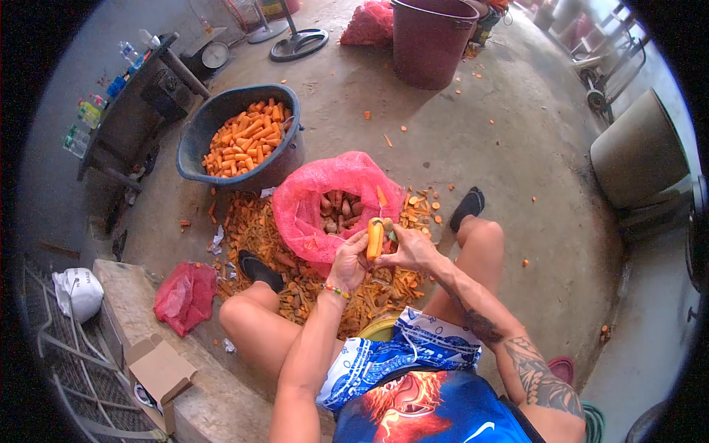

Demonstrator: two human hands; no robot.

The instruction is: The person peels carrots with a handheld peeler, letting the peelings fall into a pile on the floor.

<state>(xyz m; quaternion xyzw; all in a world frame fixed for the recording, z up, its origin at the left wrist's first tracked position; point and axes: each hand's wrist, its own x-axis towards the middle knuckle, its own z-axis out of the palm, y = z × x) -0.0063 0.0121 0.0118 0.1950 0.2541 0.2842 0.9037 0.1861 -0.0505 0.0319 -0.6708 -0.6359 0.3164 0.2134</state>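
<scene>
In front of my lap, my left hand (350,262) is closed around the lower part of a peeled yellow-orange carrot (375,240), which is held upright. My right hand (413,249) is closed at the carrot's right side, its fingers near the top end. A small dark and pale piece shows there, but I cannot make out what the right hand grips. Just beyond both hands stands an open pink mesh sack (306,188) with unpeeled, brownish carrots (341,210) inside. Orange peelings (295,292) lie heaped under the hands and around the sack.
A dark tub (193,159) full of peeled carrots (247,140) stands beyond the sack to the left. Far off is a maroon bin (432,44). A grey barrel (639,151) stands at right. At lower left lie a red mesh bag (186,297) and an open cardboard box (159,373).
</scene>
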